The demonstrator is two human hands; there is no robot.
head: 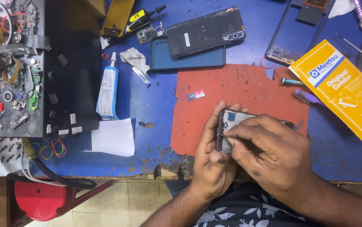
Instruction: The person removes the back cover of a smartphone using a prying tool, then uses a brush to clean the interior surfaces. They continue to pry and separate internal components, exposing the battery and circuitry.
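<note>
Both hands over red mat [248,90] | left hand [212,162] grips phone frame [231,122] | right hand [269,153] fingers pinched, pressing inside frame | glue tube [108,88] well left of mat

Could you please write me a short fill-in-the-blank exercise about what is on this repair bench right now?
1. The left hand grips an opened phone frame over a ____ mat.
2. The right hand presses its fingertips on the frame's ____ edge.
3. The white glue tube lies on the ____ table.
4. The yellow packet lies to the ____ of the mat.

Missing words: red; left; blue; right
</note>
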